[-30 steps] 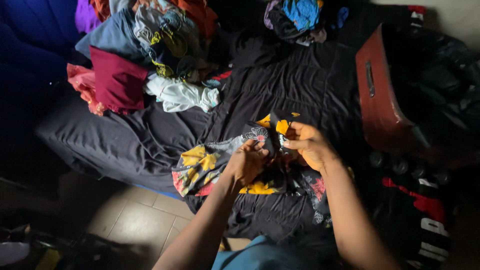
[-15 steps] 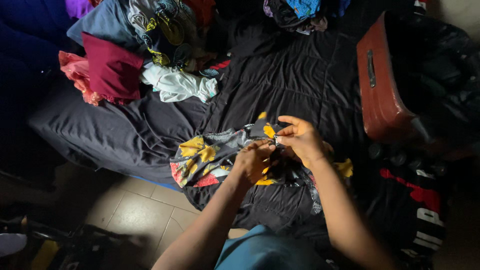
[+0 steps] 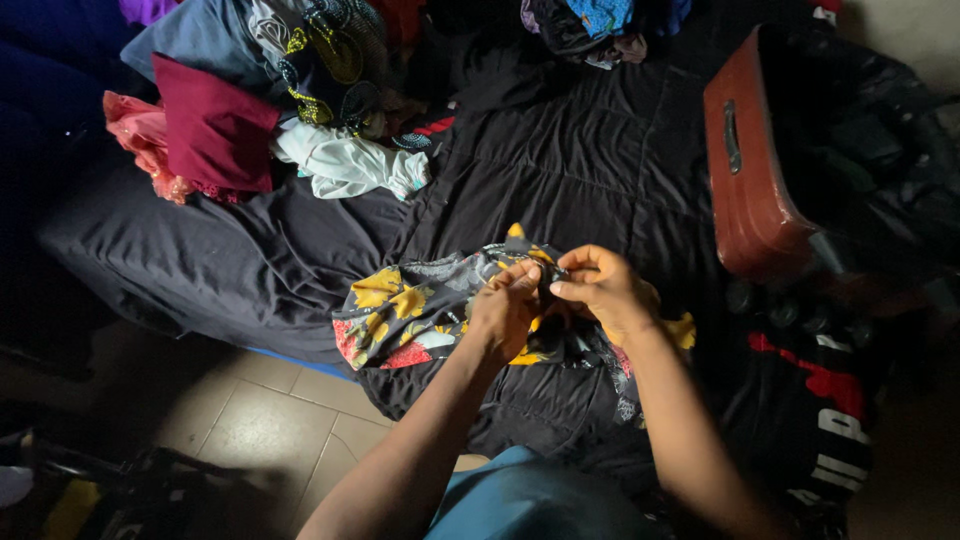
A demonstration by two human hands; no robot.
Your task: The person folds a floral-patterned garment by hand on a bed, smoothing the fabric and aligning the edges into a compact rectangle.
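Two hands meet over a flowered cloth [image 3: 420,310] that lies near the front edge of a bed covered in a dark quilt [image 3: 560,160]. The left hand [image 3: 505,312] and the right hand [image 3: 605,290] are close together, fingertips almost touching, each pinching a fold of the same dark fabric with yellow and red blooms; both are clamped on it. Most of the cloth spreads to the left of the hands, with a little showing to their right.

At the right stands a rust-red suitcase [image 3: 745,180], open, its lid upright; its inside is filled with dark things too dim to tell apart. Near it, lower right, lies a black bag [image 3: 820,410] bearing red and white markings.

At the far left sits a heap of clothes: a maroon piece [image 3: 215,135], a pink one [image 3: 140,140] beside it, a white garment [image 3: 345,165], and a dark patterned fabric [image 3: 335,60] with yellow swirls. Another small pile with a blue piece [image 3: 605,15] rests at the far edge. Tiled floor [image 3: 260,420] shows at the near left.
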